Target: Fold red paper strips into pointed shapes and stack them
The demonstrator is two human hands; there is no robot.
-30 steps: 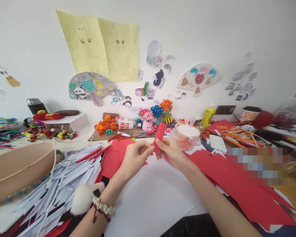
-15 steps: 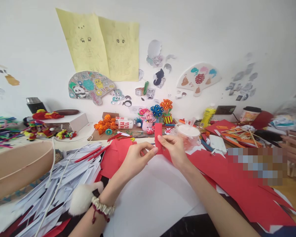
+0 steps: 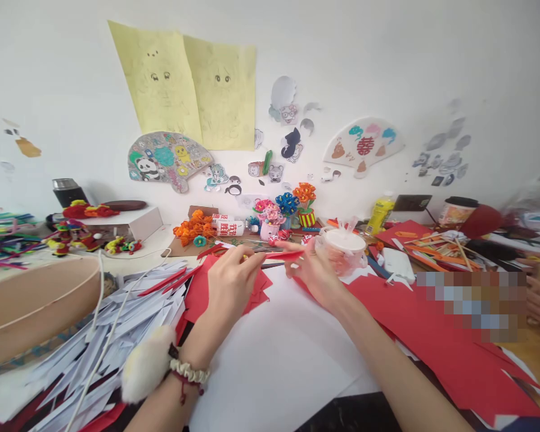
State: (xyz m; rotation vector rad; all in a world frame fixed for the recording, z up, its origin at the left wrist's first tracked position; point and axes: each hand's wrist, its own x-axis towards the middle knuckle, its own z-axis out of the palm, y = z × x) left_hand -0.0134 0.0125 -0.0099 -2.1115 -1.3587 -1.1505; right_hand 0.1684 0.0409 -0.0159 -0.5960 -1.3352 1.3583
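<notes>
A narrow strip of red paper (image 3: 282,255) is stretched between my two hands, lying nearly level above the white paper sheet (image 3: 292,342). The thumb and fingers of my left hand (image 3: 236,276) pinch its left end. My right hand (image 3: 319,270) grips the other end, its fingers partly hiding the paper. Left of my left hand, red paper pieces (image 3: 202,294) lie in a stack. Larger red sheets (image 3: 409,318) spread out beside my right forearm.
White paper strips (image 3: 117,336) and a white cable cover the left side, beside a tan basin (image 3: 36,294). A lidded tub in plastic (image 3: 344,240) stands just beyond my right hand. Pipe-cleaner flowers (image 3: 287,204) and a yellow bottle (image 3: 380,213) line the back.
The red strip stood upright in my right hand; now it lies sideways between both hands. My left hand has moved left and up and has closed on its end.
</notes>
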